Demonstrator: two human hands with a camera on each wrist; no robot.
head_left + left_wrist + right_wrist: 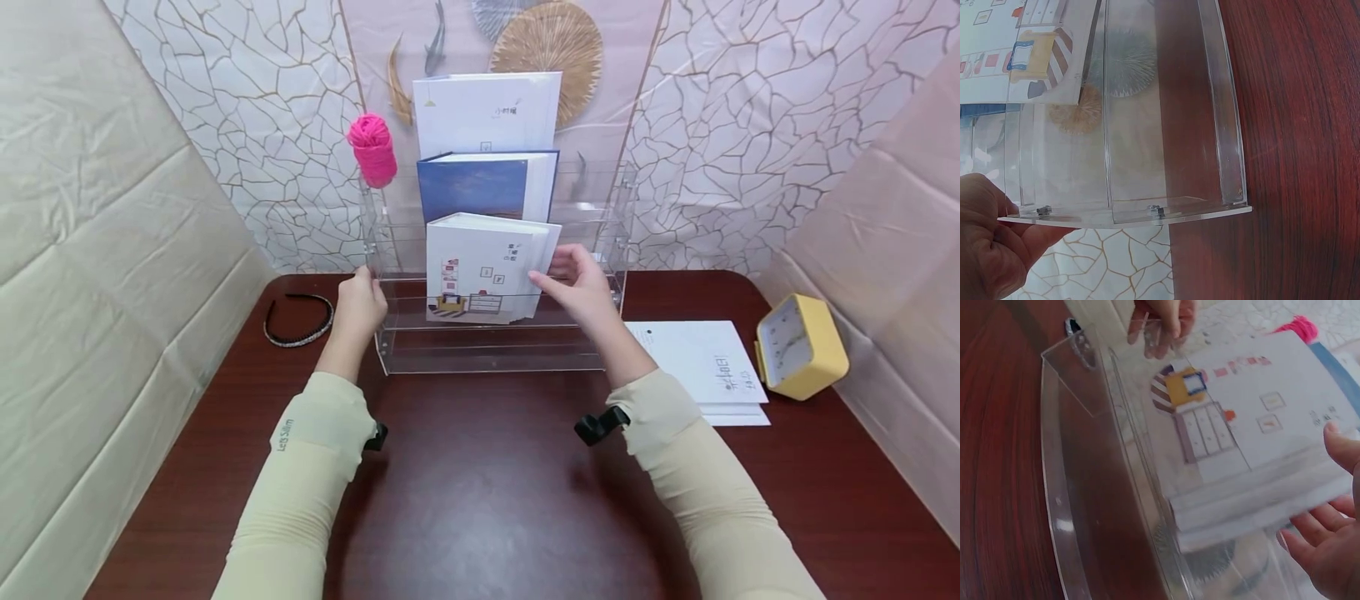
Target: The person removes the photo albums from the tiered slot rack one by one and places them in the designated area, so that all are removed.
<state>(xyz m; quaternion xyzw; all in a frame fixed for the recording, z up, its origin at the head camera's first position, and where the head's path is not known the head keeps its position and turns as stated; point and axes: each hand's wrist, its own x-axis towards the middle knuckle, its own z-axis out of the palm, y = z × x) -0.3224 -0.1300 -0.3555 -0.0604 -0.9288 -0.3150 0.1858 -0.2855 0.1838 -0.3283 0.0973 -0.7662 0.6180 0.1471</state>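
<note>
A clear acrylic rack [495, 364] stands on the table with three books on its tiers. My left hand [361, 304] grips the rack's left side panel [1129, 220], thumb on one face and fingers on the other. On the lowest occupied tier is a white book [480, 267] with a drawn furniture picture. My right hand [581, 283] holds that book at its right edge, thumb on the front cover and fingers behind. Behind it stand a blue-covered book [472, 187] and, highest, another white book [487, 104]. Pink yarn [373, 150] sits at the rack's upper left corner.
A dark headband [298, 340] lies on the table [480, 500] at the left. White books or booklets [697, 358] lie to the right of the rack, beside a yellow clock [806, 346]. A patterned backdrop [750, 125] hangs close behind the rack.
</note>
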